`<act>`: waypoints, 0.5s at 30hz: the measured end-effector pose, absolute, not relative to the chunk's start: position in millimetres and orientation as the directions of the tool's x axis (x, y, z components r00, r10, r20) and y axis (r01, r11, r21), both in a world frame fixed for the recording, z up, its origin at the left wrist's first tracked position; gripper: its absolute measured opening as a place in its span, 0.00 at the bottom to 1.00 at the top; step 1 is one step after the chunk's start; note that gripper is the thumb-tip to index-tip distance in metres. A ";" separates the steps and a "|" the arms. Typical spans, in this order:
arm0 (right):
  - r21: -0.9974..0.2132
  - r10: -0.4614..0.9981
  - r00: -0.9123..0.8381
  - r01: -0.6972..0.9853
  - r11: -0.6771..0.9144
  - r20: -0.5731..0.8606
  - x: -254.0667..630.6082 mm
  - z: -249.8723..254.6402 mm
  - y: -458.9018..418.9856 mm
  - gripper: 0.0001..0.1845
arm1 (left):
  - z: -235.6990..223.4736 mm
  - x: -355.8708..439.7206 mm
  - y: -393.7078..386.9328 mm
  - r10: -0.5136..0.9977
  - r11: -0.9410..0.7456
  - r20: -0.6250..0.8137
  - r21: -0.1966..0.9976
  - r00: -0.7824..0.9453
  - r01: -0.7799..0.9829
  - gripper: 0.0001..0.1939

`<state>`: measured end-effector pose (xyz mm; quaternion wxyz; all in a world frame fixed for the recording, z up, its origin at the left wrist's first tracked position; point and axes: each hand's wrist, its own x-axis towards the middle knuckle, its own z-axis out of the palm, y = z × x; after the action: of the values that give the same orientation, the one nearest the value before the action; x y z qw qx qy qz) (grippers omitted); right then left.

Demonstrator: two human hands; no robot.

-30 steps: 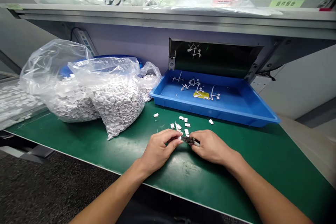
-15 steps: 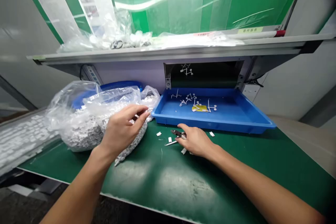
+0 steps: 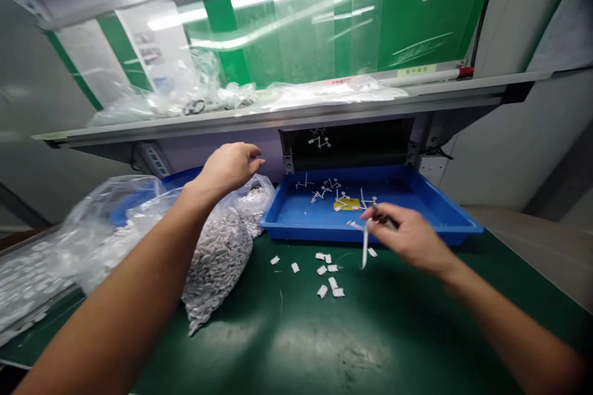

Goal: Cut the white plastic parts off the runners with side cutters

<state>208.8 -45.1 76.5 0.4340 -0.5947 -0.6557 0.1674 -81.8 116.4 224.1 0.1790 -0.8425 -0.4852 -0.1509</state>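
In the head view, my left hand hangs open and empty at centre left, above a bulging plastic bag of white parts. At centre right, my right hand pinches small cutters and a white sprue over the front wall of a blue tray. Cut white pieces lie scattered on the green mat below.

Right hand motion-blurred; dark tool in its fingers mostly hidden, kind unclear. Blue bin largely hidden behind plastic bag and left forearm; bin's contents not visible.
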 end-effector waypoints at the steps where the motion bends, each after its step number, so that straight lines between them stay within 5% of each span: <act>1: -0.712 0.897 0.164 0.672 0.202 0.410 233.3 80.1 -52.9 0.15 | 221.0 -77.5 108.8 0.726 -0.528 0.447 -0.126 0.523 0.840 0.16; 5: -0.566 0.711 0.477 0.813 -0.135 0.517 338.1 85.0 -87.6 0.13 | 193.4 -52.2 91.0 0.665 -0.700 0.343 -0.022 0.663 0.714 0.16; 9: -0.266 0.587 0.564 0.813 -0.517 0.581 406.5 77.6 -116.9 0.18 | 130.1 -1.2 71.4 0.429 -0.903 0.159 0.071 0.889 0.423 0.15; 12: -0.265 0.576 0.509 0.849 -0.456 0.640 403.0 66.4 -117.9 0.17 | 70.4 43.5 46.0 0.172 -0.977 0.105 0.144 0.980 0.156 0.16; 15: -0.310 0.653 0.424 0.906 -0.289 0.628 367.3 57.2 -99.5 0.15 | 22.9 69.9 27.0 0.140 -0.988 0.113 0.078 0.984 0.131 0.30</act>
<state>367.3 -99.5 57.2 0.3242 -0.7789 -0.5003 -0.1948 69.9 27.0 22.9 -0.0352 -0.9953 -0.0681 -0.0590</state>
